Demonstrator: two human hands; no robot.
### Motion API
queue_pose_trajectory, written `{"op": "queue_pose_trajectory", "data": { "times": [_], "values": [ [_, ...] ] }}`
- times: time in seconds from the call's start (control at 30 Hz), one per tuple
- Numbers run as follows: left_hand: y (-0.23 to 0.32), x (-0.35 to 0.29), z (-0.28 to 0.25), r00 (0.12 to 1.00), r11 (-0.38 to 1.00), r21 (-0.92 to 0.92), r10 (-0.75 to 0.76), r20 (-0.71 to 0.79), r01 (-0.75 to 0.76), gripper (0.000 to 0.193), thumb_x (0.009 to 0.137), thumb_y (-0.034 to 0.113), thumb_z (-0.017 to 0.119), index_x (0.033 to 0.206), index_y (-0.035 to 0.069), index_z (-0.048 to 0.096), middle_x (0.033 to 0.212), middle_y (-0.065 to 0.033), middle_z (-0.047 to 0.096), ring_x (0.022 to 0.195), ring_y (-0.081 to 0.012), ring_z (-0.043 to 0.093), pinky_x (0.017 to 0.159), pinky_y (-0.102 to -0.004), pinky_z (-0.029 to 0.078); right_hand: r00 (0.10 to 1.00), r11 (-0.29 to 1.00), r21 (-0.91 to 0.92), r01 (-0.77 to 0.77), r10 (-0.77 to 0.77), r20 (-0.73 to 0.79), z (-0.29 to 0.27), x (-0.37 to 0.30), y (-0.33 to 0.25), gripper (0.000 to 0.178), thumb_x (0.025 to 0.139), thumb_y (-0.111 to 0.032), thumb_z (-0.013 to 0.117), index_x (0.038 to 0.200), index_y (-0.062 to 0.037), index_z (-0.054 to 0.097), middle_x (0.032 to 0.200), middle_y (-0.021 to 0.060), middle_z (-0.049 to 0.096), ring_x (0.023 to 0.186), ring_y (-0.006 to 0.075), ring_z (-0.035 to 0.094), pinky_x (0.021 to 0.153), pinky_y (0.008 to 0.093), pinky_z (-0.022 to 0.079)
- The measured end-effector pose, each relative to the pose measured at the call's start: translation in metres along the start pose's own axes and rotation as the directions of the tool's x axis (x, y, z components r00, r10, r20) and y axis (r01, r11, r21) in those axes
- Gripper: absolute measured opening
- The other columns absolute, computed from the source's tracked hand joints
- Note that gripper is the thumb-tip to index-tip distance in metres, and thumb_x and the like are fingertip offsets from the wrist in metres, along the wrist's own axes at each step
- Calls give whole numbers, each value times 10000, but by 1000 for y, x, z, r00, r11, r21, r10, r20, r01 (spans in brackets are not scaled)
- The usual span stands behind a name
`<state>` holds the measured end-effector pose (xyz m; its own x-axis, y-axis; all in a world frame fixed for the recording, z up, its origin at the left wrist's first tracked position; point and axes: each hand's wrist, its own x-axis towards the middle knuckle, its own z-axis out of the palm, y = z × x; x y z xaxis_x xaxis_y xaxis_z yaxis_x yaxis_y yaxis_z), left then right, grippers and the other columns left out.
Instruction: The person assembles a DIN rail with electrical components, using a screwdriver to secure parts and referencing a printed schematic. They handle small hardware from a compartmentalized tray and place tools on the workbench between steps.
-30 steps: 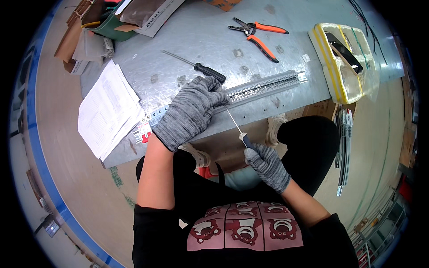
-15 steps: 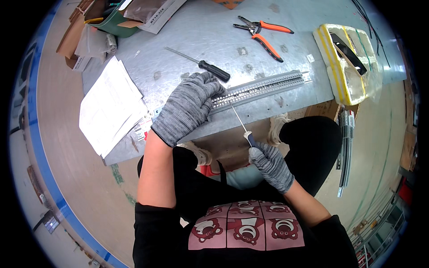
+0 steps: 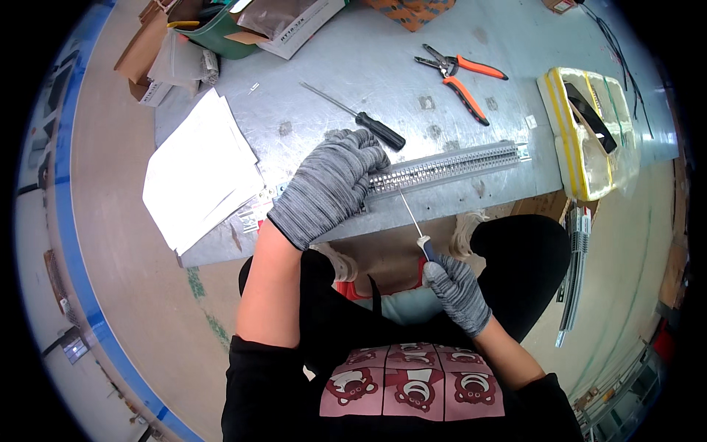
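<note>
A long grey terminal block strip lies along the near side of the metal table, with rows of small metal points on it. My gloved left hand is closed over its left end, the fingertips partly hidden. In my gloved right hand is a screwdriver with a dark blue and white handle. Its thin shaft slants up and leftward, the tip at the strip's near edge, close to my left fingers; I cannot tell whether it touches. A black-handled screwdriver lies just beyond my left hand.
Orange-handled pliers lie farther back. White papers are on the left, boxes and a green bin behind them. A foam tray holding a phone-like black object stands right. More strips are below the table's right edge.
The whole view has shifted, so the table's things appear lower and farther right. Both hands, the strip and the held screwdriver keep nearly the same places relative to each other.
</note>
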<state>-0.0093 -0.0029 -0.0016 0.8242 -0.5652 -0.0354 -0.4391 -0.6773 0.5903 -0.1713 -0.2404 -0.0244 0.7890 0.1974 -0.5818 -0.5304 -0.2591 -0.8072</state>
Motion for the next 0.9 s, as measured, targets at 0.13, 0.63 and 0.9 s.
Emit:
{"op": "queue_pose_trajectory", "data": {
  "times": [0.13,0.63,0.9],
  "values": [
    [0,-1,0,999,1000,16,23,-34,-22,361,720,27,649,1081,36,635,1055,-160,599,974,-346,571,894,-408,472,1000,1000,0,13,-13,-26,0,-1,-5,330,969,-336,564,863,-33,645,724,27,596,704,123,556,690,275,467],
    [7,3,4,999,999,19,38,-23,-38,331,735,-6,576,1058,25,641,1043,-151,591,987,-341,540,902,-415,457,999,991,135,2,3,-36,1,0,6,259,966,-268,588,875,-33,649,719,24,602,689,109,568,670,265,465],
    [15,4,-1,999,1000,16,3,39,-4,331,734,-14,570,1050,32,653,1088,-154,591,994,-338,555,920,-402,462,998,973,223,-62,59,18,2,0,3,261,976,-258,576,862,-37,658,722,18,603,687,111,554,669,266,457]
  ]
}}
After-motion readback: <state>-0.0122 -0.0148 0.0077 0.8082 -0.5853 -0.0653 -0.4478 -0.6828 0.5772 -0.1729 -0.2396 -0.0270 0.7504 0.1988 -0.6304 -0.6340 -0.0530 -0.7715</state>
